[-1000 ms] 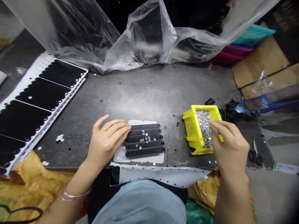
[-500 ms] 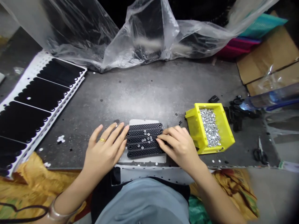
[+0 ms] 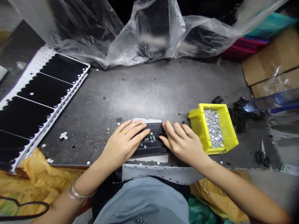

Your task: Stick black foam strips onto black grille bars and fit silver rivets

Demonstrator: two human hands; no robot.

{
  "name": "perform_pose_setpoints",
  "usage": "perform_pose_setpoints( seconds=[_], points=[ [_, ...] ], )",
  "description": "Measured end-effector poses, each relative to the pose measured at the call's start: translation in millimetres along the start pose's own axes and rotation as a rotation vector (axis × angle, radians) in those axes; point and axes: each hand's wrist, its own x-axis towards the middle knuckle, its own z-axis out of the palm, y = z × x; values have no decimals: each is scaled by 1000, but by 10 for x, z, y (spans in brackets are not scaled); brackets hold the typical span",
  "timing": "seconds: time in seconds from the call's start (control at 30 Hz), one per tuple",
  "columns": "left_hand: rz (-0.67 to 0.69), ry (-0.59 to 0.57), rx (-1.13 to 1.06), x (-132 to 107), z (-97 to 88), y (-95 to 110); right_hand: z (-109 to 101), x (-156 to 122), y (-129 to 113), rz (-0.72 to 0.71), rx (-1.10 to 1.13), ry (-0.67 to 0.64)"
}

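Observation:
Several black strips [image 3: 153,151] with a crosshatched surface lie side by side on a white sheet [image 3: 151,159] near the table's front edge. Small silver ring-shaped pieces [image 3: 150,137], like nuts, are scattered over the middle strips. My left hand [image 3: 127,140], with a gold ring, reaches over the strips' left part, fingers stretched and fingertips resting on the upper strips. At their right ends is my right hand [image 3: 184,141], its thumb and fingers apart and touching the strip ends. I see nothing held in either hand; the undersides of the fingers are hidden.
To the right stands a yellow bin [image 3: 230,137] of small silver pieces, with scissors [image 3: 263,154] farther right. Sheets of black shapes [image 3: 35,96] lie at left. Clear plastic [image 3: 144,40] hangs along the back; a cardboard box [image 3: 271,59] is at back right.
My left hand has moved right from the strips' left ends to over them. My right hand's fingers have spread and shifted up along the right ends. The view has shifted slightly.

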Motion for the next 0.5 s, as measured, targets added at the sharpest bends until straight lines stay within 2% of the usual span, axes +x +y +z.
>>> perform_pose_setpoints(
  seconds=[0.07, 0.13, 0.33, 0.5],
  points=[
    [56, 5, -45, 81, 30, -8, -43, 87, 8, -111, -116, 6],
    [81, 26, -51, 121, 35, -29, -58, 182, 30, -164, -96, 27],
    [93, 59, 58, -13, -107, -101, 23, 361, -6, 60, 386, 131],
    [22, 111, 140, -206, -193, -69, 95, 219, 4, 210, 501, 107]
  ],
)
